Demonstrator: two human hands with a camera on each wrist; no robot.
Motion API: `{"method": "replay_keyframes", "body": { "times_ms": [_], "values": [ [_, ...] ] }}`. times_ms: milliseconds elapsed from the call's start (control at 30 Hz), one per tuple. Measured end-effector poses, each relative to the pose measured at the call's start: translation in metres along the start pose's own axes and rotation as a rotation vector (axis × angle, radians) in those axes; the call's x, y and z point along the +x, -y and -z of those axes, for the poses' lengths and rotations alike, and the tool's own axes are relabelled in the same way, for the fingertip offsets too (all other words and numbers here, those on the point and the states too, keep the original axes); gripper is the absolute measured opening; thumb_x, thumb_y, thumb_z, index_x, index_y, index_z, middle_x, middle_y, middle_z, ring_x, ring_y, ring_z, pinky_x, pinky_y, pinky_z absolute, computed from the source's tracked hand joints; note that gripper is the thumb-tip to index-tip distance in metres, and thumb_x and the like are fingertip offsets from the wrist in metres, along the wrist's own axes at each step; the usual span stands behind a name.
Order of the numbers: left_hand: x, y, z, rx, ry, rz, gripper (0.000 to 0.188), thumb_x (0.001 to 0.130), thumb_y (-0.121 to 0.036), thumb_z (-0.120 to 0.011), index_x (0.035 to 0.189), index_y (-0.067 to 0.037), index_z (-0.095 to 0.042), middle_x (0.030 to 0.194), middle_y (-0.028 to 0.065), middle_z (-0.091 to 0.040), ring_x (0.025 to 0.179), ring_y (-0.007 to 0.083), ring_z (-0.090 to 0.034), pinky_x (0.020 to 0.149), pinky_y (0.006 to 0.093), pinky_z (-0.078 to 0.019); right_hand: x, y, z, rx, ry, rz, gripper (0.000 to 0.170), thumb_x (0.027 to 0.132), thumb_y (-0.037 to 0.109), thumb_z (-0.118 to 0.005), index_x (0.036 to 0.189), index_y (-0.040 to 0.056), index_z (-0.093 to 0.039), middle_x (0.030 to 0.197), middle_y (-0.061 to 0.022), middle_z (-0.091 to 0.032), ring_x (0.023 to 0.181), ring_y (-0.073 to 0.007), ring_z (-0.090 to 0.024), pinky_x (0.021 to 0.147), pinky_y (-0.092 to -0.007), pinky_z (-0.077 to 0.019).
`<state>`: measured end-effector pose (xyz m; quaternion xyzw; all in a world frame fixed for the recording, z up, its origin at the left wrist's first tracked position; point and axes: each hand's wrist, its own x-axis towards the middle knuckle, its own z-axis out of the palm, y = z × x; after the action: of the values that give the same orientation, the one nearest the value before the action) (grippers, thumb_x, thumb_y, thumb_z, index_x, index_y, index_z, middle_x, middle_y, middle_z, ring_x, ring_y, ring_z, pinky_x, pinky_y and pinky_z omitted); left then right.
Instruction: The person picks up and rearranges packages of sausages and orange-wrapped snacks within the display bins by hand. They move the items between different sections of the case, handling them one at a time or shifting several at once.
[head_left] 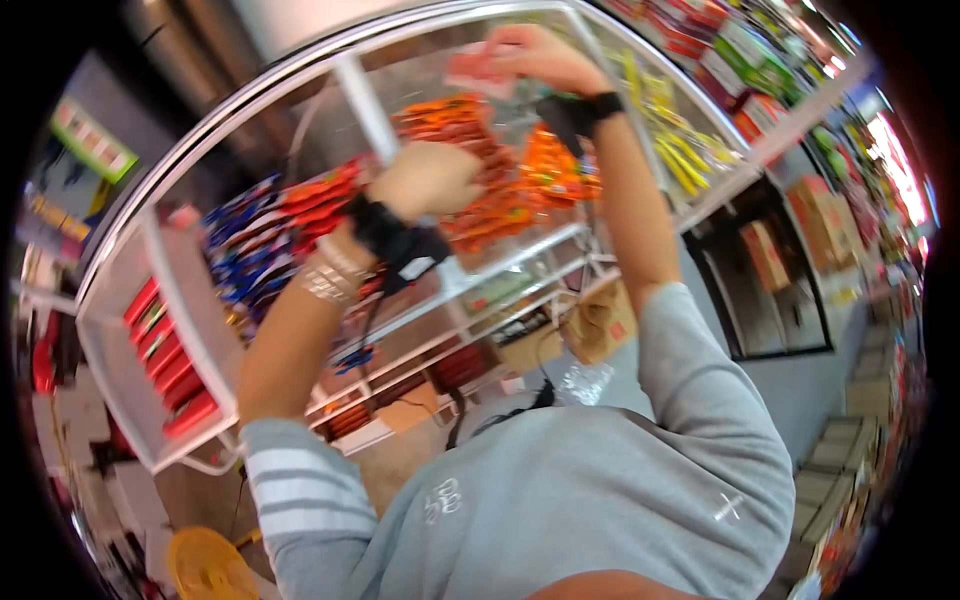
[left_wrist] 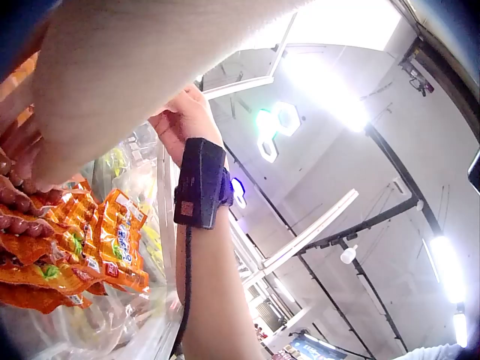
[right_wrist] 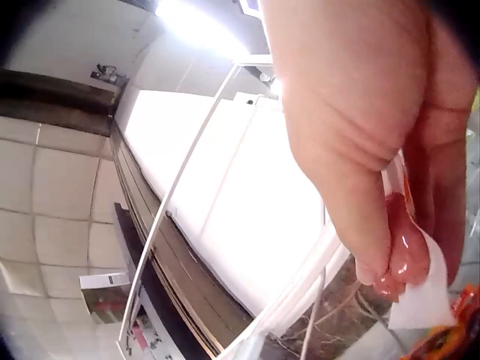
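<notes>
Pink packet (head_left: 478,72), with a white part, is in the right hand (head_left: 545,58), above the middle compartment of the display case (head_left: 152,250), toward its far edge. Inspected left to right:

Left-end compartment: red packs (head_left: 170,355) stacked in a row running from far to near. Beyond the white divider, blue packets (head_left: 245,245) lie in overlapping rows, with red packets (head_left: 320,195) just beside them.

Left hand (head_left: 425,180): forearm comes from the near left and slants forward and right; a black wrist device (head_left: 385,235) is strapped on. The hand is over the left part of the orange packets (head_left: 480,150) in the middle compartment. Fingers are blurred or cut off in the views; grip width, and whether anything is held, cannot be told.

Right hand: arm extended forward, farther than the left, with the hand bent leftward at the wrist. Grip is narrow, thumb and fingers pinching the pink packet. In the head view the packet points left from the fingertips; in the right wrist view its white part hangs below the thumb. Its long axis cannot be fixed, owing to blur and cover by the fingers.

Right compartment: yellow packets (head_left: 682,160) lie beyond the right forearm.
</notes>
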<state>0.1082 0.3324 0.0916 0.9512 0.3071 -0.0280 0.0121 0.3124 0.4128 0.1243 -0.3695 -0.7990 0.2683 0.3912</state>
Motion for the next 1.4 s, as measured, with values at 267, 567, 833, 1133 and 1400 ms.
{"method": "replay_keyframes", "body": {
  "times_ms": [267, 567, 833, 1133, 1400],
  "values": [
    [-0.005, -0.001, -0.004, -0.047, -0.072, 0.023, 0.027, 0.077, -0.028, -0.051, 0.068, -0.006, -0.065, 0.067, 0.0119, -0.061, 0.066, 0.0307, -0.061, 0.061, 0.0413, -0.0480, -0.001, 0.012, -0.031, -0.428, -0.068, 0.181, 0.045, 0.075, 0.012, -0.067, 0.117, 0.0077, -0.051, 0.094, -0.0116, -0.065, 0.079, -0.0248, -0.063, 0.072, -0.0304, -0.0493],
    [-0.007, -0.005, 0.004, -0.050, -0.031, 0.072, 0.025, 0.080, -0.031, -0.051, 0.083, -0.012, -0.066, 0.076, 0.0099, -0.064, 0.073, 0.0289, -0.062, 0.065, 0.0399, -0.0485, -0.006, 0.002, 0.009, -0.490, -0.168, 0.202, 0.034, 0.075, 0.019, -0.070, 0.105, 0.0055, -0.064, 0.092, -0.0102, -0.067, 0.076, -0.0178, -0.064, 0.067, -0.0301, -0.0496],
    [-0.004, -0.008, 0.002, -0.043, -0.028, 0.084, 0.024, 0.079, -0.031, -0.051, 0.084, -0.012, -0.065, 0.074, 0.0090, -0.064, 0.073, 0.0272, -0.062, 0.066, 0.0397, -0.0483, 0.017, -0.080, -0.050, -0.449, 0.019, 0.243, 0.026, 0.083, 0.006, -0.055, 0.108, 0.0063, -0.062, 0.093, -0.0163, -0.065, 0.072, -0.0277, -0.063, 0.067, -0.0316, -0.0501],
    [-0.003, -0.005, 0.002, -0.091, 0.060, 0.155, 0.026, 0.082, -0.035, -0.052, 0.095, -0.014, -0.063, 0.083, 0.0087, -0.064, 0.080, 0.0271, -0.062, 0.071, 0.0381, -0.0482, -0.004, -0.029, -0.003, -0.764, 0.170, -0.042, 0.027, 0.074, 0.017, -0.058, 0.094, -0.0015, -0.058, 0.087, -0.0193, -0.063, 0.071, -0.0290, -0.060, 0.062, -0.0372, -0.0491],
    [-0.002, -0.002, -0.008, -0.004, -0.075, 0.121, 0.028, 0.080, -0.032, -0.054, 0.083, -0.006, -0.063, 0.070, 0.0129, -0.063, 0.068, 0.0294, -0.063, 0.061, 0.0385, -0.0493, -0.029, -0.070, 0.014, -0.838, 0.573, -0.574, 0.047, 0.067, 0.034, -0.073, 0.103, 0.0062, -0.059, 0.094, -0.0123, -0.063, 0.080, -0.0284, -0.060, 0.069, -0.0360, -0.0464]
  ]
}}
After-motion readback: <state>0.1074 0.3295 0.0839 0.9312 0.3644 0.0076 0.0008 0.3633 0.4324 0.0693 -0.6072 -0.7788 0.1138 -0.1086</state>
